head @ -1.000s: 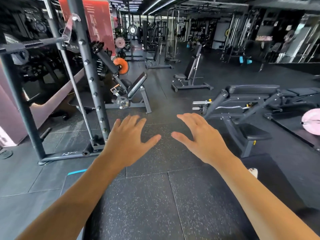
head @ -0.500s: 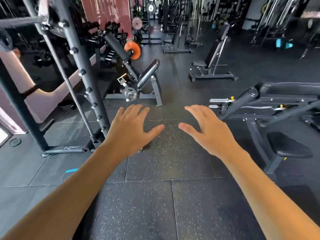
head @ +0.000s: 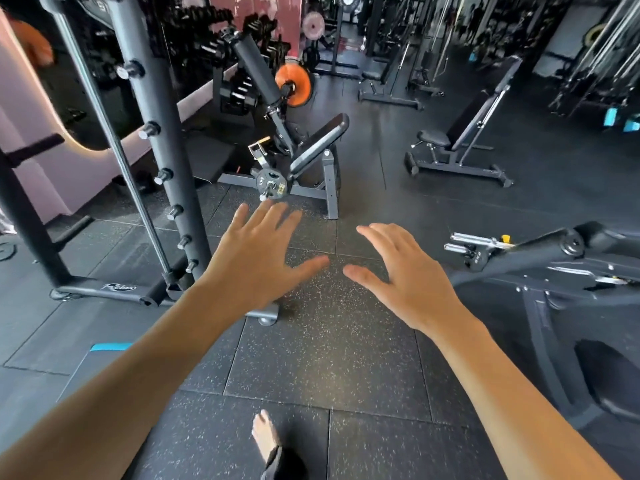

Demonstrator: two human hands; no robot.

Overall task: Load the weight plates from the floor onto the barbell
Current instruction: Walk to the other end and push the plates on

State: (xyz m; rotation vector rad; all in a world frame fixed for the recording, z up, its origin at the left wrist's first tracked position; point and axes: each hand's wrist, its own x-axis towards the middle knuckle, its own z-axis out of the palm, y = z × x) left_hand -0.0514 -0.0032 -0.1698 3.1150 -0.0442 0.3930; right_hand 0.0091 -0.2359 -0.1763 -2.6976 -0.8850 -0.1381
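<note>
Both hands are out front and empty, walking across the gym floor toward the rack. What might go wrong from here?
1. Tripping: the rack's base foot and a stub end lie low on the floor beside the left hand, and a foot is stepping that way.
2. Bumping: the bench machine's chrome pegs stick out near the right hand.
3. No loose plate shows on the floor ahead, except perhaps one small plate at the far left edge.

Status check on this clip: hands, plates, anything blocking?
Left hand and right hand open, empty, held out over the floor. Small black plate ahead sits on a machine peg, untouched. Rack post close on the left.
</note>
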